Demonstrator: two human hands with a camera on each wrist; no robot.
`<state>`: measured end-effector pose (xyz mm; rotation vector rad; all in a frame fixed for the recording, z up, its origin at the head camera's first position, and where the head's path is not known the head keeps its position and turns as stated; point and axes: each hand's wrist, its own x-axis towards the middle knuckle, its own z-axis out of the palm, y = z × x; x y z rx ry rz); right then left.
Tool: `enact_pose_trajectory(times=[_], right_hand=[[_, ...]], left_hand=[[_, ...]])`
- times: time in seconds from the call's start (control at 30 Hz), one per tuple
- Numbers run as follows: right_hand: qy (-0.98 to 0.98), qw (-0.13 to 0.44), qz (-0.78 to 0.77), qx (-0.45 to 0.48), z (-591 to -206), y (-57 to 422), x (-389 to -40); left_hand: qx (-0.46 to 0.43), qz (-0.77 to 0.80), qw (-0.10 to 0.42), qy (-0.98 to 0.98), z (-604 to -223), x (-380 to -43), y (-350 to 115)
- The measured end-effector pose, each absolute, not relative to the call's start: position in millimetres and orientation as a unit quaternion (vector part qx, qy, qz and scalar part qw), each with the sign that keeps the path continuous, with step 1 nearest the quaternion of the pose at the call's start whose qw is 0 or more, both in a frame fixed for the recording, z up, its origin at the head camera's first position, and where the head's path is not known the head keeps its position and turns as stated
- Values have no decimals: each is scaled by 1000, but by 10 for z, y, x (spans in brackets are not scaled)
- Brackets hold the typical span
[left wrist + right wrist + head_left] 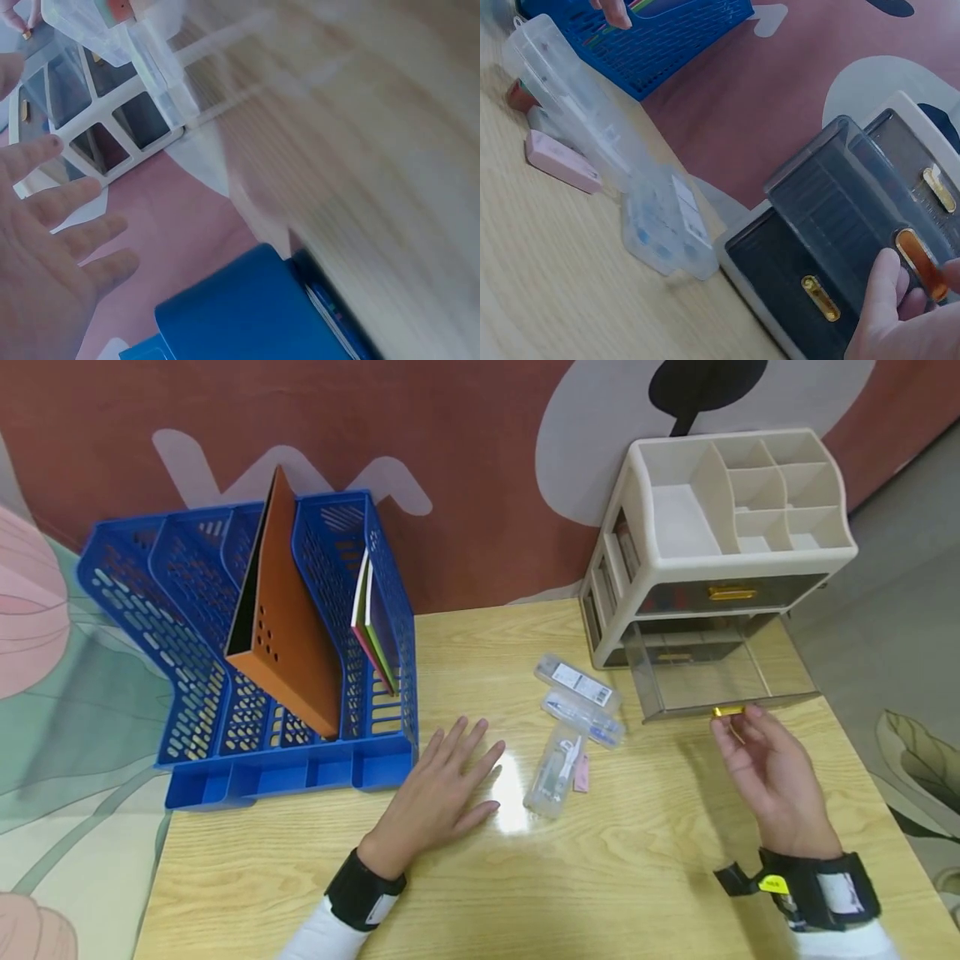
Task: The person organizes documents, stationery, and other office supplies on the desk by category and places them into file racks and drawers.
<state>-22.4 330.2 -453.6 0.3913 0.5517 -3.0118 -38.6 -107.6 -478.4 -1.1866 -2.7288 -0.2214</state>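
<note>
My right hand [776,777] pinches the gold handle [921,264] of a clear drawer [675,708]. This drawer stands pulled out from the middle of a white desktop drawer unit [651,564], and its bottom shows bare in the head view. Fingers spread, my left hand [442,789] rests palm down on the wooden table, between the blue file rack and the clear cases. Closest to it is a clear pencil case [555,772] with white items inside. Behind that lie another clear case [582,720] with pens and one [577,682] with a barcode label. A pink eraser-like block [581,774] lies alongside.
A blue file rack [386,770] stands at the left, holding an orange file box [288,635] and several thin notebooks [375,635]. Open compartments top the drawer unit. A patterned cloth [480,527] hangs behind the table [600,877], whose right edge runs near my right hand.
</note>
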Motion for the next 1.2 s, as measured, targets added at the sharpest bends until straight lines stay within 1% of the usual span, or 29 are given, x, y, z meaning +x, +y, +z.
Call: enact_pose_trajectory(times=[0.13, 0.33, 0.67, 0.77, 0.87, 1.03, 1.2], right_hand=[[112, 37, -985, 130, -4607, 3289, -191], [94, 28, -988, 123, -4719, 3232, -180], [197, 105, -963, 150, -4894, 3029, -208], [262, 108, -948, 144, -4930, 2947, -232], [374, 99, -913, 127, -4954, 2867, -246], [578, 68, -806, 110, -4959, 2726, -264], [684, 72, -716, 115, -4928, 2625, -260]], left_hand=[[-393, -71, 72, -914, -4783, -381, -1027], [-386, -75, 55, -918, -4771, -385, -915], [-368, -104, -6, -924, -4656, -419, -592], [-373, -99, -20, -922, -4654, -435, -514], [-379, -106, -38, -919, -4668, -446, -432], [-369, -153, -98, -912, -4687, -454, -308], [-366, -174, -124, -906, -4688, -432, -182]])
